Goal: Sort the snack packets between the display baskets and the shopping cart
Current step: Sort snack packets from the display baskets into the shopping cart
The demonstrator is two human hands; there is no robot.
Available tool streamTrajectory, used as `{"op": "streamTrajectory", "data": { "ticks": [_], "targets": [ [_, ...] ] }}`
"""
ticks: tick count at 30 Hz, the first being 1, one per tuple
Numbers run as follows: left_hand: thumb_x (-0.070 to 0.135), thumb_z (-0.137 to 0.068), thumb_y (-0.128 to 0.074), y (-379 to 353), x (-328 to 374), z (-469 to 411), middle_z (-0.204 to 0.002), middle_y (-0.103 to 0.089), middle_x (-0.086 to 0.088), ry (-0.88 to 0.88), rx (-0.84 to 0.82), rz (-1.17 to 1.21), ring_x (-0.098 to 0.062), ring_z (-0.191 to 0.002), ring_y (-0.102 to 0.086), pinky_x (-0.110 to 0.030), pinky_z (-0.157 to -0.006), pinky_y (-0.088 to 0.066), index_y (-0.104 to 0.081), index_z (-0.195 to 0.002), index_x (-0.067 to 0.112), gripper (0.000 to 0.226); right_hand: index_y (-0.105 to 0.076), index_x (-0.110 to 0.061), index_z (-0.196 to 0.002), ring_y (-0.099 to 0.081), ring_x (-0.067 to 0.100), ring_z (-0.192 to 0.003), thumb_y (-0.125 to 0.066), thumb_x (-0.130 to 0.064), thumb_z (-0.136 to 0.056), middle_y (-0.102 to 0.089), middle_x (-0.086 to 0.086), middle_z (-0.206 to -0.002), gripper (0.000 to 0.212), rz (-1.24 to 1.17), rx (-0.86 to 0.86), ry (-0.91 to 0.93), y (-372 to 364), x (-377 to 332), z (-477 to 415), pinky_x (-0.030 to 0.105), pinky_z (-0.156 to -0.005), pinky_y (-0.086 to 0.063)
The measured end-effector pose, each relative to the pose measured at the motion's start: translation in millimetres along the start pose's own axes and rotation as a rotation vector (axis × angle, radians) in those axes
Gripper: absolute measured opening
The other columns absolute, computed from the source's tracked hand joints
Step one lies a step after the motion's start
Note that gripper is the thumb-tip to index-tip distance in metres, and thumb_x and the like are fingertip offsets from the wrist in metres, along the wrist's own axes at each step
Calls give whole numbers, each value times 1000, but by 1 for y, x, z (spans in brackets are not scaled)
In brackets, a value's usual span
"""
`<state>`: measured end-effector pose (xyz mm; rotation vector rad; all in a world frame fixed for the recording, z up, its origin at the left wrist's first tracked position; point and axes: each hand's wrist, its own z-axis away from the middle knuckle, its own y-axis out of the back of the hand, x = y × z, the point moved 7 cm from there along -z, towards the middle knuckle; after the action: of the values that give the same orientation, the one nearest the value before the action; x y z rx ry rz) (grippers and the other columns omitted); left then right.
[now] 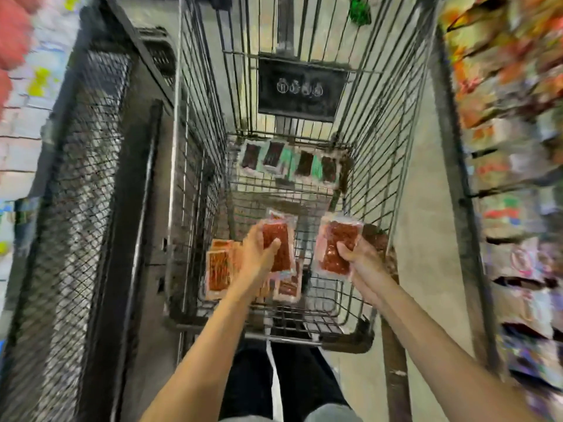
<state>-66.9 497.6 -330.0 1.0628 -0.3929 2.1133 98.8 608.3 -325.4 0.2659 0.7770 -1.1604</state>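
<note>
I look down into a wire shopping cart [374, 166]. My left hand [259, 254] grips a clear packet of red snack [281, 239] above the cart's near end. My right hand [359, 257] grips a similar red packet [338, 248] beside it. Under my hands lie more packets: orange-red ones [217, 269] at the near left, a dark red one [289, 287] in the middle and a brown one [377, 239] at the right. Several dark packets with green and pink edges [289, 162] lie at the cart's far end.
A black mesh display basket [76, 193] stands left of the cart. Shelves of colourful snack packets [511, 147] run along the right, blurred. Red and white goods [18, 56] fill the far left. The cart's handle bar [274, 333] is just in front of my legs.
</note>
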Motion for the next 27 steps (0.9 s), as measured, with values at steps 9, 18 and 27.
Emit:
{"op": "streamTrajectory", "data": {
  "ticks": [9,18,27],
  "targets": [
    [1,-92,-56,-34,-111,-56,-122,-57,-14,304,-27,-461,-28,-117,-55,-35,-96,-45,-46,-129,7,38,-59,-19,-85,-63,10,-62,-48,-12,-97,-66,2,-77,18,292,346,-365,21,100,-59,25,-49,-50],
    [13,-95,-56,-54,-165,-63,-130,-54,-11,305,-50,-735,-25,-121,-53,-33,-102,-41,-42,-135,12,42,-59,-9,-93,-67,27,-87,-45,-17,-98,-66,16,-98,17,401,552,-481,43,171,-80,42,-78,-58],
    [20,-97,-52,-58,-167,-49,-134,-47,-15,362,42,-1115,-29,-125,-49,-35,-100,-44,-42,-129,2,38,-46,3,-125,-55,27,-106,-53,-2,-91,-52,20,-124,34,826,609,-415,41,156,-70,32,-87,-48]
  ]
}}
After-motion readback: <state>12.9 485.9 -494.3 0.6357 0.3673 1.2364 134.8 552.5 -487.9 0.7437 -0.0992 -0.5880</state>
